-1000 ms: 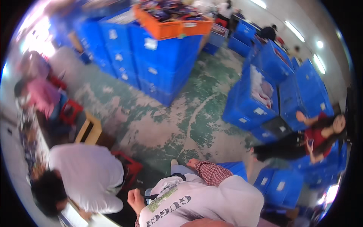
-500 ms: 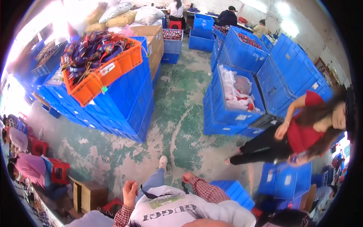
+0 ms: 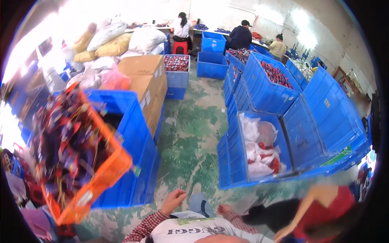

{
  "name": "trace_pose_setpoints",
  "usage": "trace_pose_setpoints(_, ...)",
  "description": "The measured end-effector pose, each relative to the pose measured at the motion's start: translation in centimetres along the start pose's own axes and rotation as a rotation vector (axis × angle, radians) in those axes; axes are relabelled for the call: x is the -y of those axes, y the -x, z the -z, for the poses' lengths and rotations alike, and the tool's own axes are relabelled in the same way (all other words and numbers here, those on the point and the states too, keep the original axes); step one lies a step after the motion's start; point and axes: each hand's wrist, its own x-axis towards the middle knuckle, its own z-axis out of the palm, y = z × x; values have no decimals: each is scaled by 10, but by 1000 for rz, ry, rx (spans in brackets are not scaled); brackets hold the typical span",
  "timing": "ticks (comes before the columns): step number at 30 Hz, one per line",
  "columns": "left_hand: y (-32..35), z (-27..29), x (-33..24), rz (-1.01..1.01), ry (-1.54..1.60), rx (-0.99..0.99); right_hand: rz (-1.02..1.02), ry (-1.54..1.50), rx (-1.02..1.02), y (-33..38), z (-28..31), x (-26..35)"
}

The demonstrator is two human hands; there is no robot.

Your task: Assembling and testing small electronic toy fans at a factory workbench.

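Note:
My left hand (image 3: 175,201) is in front of my body with its fingers loosely curled and nothing seen in them. To its right, my right hand (image 3: 225,209) hangs low beside my leg; it is small and blurred, and its fingers are hard to make out. Neither hand touches anything. Nearest on the left is an orange crate (image 3: 111,174), tilted and heaped with a tangle of dark purple and red strap-like pieces (image 3: 69,146). It rests by a stack of blue bins (image 3: 139,158).
A blue bin (image 3: 225,162) with white bags (image 3: 255,141) stands on the right, with more blue bins (image 3: 308,125) beside it. A person in red (image 3: 328,214) is close at my right. Cartons (image 3: 139,73) line the left of the green floor (image 3: 190,121); people sit at the far benches.
The bins and orange crate have come nearer as I moved forward. My left hand has swung right and forward. The person in red is now lower and closer to my right side.

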Motion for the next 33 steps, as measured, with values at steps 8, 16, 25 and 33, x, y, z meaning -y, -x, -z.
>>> trace_pose_setpoints(8,-259,-20,-80,94,192,-227,143,-78,98,-133,-77,313)
trace_pose_setpoints(16,-449,4,-141,231,200,-351,378,-2,343,-221,-244,671)
trace_pose_setpoints(25,-791,32,-217,237,223,-440,130,516,236,-399,-284,843)
trace_pose_setpoints(33,-1098,-30,-368,66,-91,78,259,558,18,-508,-288,1096)
